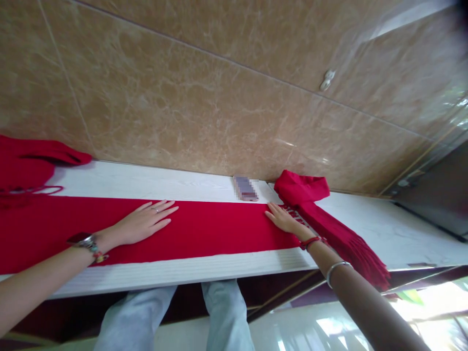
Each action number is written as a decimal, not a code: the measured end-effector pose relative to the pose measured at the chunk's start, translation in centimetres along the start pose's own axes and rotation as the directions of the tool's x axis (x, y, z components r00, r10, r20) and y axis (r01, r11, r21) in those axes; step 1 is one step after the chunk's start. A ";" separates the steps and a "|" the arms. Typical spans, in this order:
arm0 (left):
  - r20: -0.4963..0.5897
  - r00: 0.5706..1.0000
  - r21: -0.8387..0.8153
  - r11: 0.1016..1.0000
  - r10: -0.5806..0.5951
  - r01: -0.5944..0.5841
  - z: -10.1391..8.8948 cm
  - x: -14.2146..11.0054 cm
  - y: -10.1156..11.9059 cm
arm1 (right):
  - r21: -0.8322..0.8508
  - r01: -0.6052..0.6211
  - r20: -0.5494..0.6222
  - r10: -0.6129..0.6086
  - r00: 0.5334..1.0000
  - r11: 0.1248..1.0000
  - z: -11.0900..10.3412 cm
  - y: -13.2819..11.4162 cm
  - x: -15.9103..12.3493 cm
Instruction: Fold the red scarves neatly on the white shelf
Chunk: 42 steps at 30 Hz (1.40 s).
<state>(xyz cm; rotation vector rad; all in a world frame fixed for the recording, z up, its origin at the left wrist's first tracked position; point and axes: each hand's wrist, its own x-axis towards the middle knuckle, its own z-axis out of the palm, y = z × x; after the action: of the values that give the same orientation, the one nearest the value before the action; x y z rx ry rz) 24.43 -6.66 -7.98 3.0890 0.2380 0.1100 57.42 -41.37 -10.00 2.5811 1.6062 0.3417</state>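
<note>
A long red scarf (215, 229) lies flat along a white table (146, 183). My left hand (144, 222) rests on it palm down with the fingers spread; a ring, a watch and bead bracelets show on that hand and wrist. My right hand (283, 219) lies flat on the scarf's right part, fingers stretched out, next to a folded-back bunch of the red cloth (303, 190). From there the scarf's fringed end (360, 261) runs down over the table's front edge. Neither hand grips anything.
A blurred small phone-like object (245, 188) lies at the table's back edge against a brown marble wall (204, 92). More red cloth (25, 163) is piled at the far left. My legs in light jeans (219, 317) show below the table.
</note>
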 end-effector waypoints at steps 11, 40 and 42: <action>-0.001 1.000 -0.017 1.000 0.006 -0.006 -0.3 0.1 0.3 | 0.111 -0.096 -0.101 0.107 0.989 0.989 -1.2 -1.4 1.5; -0.132 0.990 -0.150 0.987 0.038 -0.058 -1.8 6.2 2.0 | 0.403 0.309 -0.244 -0.224 0.943 0.861 -3.7 -9.8 5.9; -0.123 0.992 -0.158 0.987 0.019 -0.039 -1.9 6.1 1.7 | 0.381 0.284 -0.238 -0.203 0.950 0.880 -3.6 -9.6 6.0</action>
<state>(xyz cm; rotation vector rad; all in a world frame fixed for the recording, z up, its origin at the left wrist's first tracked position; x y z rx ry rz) 30.55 -7.37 -5.57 2.9292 0.1787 0.3030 50.76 -31.91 -7.46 2.6404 2.2675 0.2589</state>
